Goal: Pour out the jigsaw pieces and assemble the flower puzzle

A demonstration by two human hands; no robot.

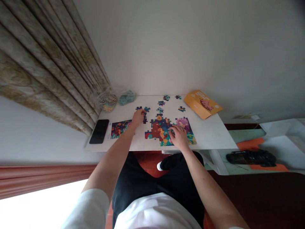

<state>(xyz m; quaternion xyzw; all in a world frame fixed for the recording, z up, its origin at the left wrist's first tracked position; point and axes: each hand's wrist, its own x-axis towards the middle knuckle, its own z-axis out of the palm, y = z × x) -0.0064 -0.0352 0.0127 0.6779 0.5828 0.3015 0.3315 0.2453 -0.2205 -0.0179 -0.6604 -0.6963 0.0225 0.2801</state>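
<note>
A partly joined jigsaw puzzle (160,130) in bright red, teal and purple lies on the white table (209,138). My right hand (179,137) rests on its right side with the fingers spread. My left hand (138,117) is over the table to the left of the puzzle, among dark loose jigsaw pieces (145,120). Its fingers overlap these pieces, and I cannot tell whether they hold one. Several more loose pieces (161,103) lie farther away, towards the table's far edge.
A picture card (120,128) and a black phone (99,131) lie at the table's left end. An orange box lid (202,104) overhangs the far right corner. Two clear bags (108,102) sit at the far left beneath a patterned curtain (43,60).
</note>
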